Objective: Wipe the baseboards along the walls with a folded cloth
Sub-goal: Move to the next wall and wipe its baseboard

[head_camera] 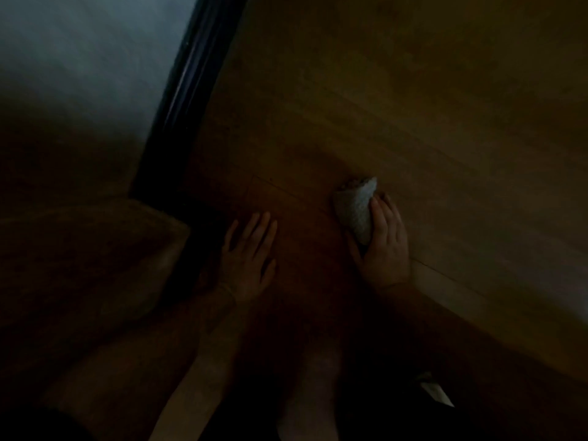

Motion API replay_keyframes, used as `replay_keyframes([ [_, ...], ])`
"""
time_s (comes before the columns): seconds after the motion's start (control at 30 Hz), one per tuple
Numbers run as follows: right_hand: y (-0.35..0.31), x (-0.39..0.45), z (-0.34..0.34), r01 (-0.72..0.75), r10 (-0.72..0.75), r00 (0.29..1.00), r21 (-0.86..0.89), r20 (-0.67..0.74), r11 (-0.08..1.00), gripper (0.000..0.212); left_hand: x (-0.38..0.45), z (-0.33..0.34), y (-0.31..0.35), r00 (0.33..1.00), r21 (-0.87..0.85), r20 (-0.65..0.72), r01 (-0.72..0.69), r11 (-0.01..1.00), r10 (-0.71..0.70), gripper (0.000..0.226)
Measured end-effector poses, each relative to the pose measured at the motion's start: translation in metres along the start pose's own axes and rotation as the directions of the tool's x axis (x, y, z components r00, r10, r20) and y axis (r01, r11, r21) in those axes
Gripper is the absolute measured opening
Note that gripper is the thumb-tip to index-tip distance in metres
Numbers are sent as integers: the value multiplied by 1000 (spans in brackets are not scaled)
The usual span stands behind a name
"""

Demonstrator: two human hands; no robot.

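Cloth (356, 208), dim, held in right hand (386, 246) fingers; left hand (248, 259) flat on floor (413, 90).

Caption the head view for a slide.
Dim room: right hand grips a folded cloth on the wood floor; left hand rests flat near the dark baseboard.

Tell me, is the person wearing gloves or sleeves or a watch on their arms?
No gloves. Both the left hand and the right hand are bare, and the forearms show no sleeves as far as the picture reaches. The left wrist seems to have a thin band or bracelet, but the room is too dark to be sure. No watch or rings show.
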State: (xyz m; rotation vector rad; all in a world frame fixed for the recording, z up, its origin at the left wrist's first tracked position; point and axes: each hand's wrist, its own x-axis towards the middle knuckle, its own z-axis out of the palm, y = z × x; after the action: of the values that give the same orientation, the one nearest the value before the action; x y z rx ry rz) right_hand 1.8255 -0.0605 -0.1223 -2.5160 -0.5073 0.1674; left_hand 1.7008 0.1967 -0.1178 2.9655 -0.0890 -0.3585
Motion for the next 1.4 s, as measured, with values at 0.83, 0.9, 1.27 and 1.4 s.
replay_keyframes([
  [0.83, -58, -38, -157, -166, 116, 949, 152, 293, 974, 64, -13, -51, 14, 942, 7, 314, 123, 992, -119, 65],
  [0.9, -78, -61, -198, -236, 179, 936, 164, 304, 958, 63, -38, -87, 34, 900, 16, 393, 199, 980, -189, 67],
  [1.27, -259, -152, -447, -501, 431, 863, 330, 264, 800, 69, -169, -432, 161, 887, -270, 461, 164, 949, -23, 69],
  [1.4, -316, -146, -546, -453, 355, 888, 433, 291, 779, 70, -158, -553, 195, 922, -340, 388, 152, 928, -9, 69],
])
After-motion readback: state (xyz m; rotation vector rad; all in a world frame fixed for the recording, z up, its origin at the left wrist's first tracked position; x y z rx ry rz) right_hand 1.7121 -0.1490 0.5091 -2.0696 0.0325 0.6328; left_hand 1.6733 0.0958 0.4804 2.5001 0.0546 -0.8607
